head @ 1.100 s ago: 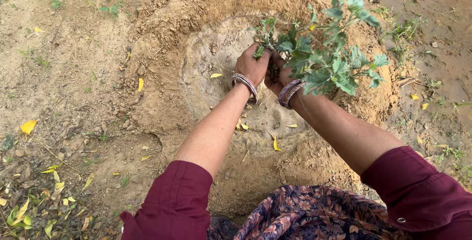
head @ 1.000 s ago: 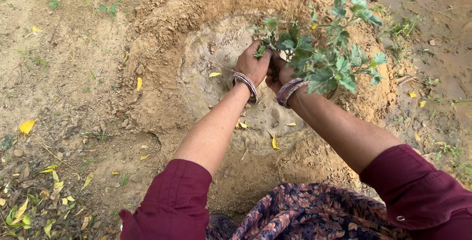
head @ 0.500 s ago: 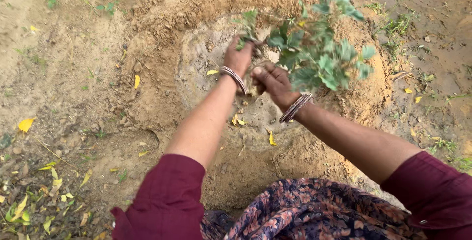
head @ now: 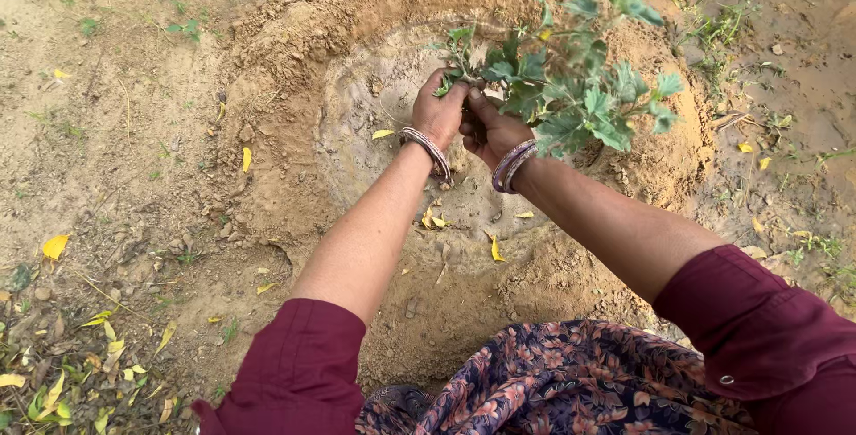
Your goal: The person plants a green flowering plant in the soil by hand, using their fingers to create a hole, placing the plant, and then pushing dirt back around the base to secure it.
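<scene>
A small leafy green plant (head: 571, 78) stands in the middle of a round, shallow basin of sandy soil (head: 374, 105) ringed by a raised earth rim (head: 285, 34). My left hand (head: 439, 114) and my right hand (head: 490, 130) are pressed together at the plant's base, fingers wrapped around the lower stems. Both wrists wear bangles. The leaves lean to the right over my right wrist and hide the stem's foot and part of my right hand.
Yellow fallen leaves (head: 493, 249) lie scattered in the basin and on the bare ground. A patch of leaf litter (head: 62, 381) sits at the lower left. Small weeds (head: 731, 29) grow at the upper right. My patterned clothing (head: 571, 381) fills the bottom edge.
Half a second ago my hands were apart and the plant was shaken and blurred. Now both hands have come back together at its base, as they were a second ago.
</scene>
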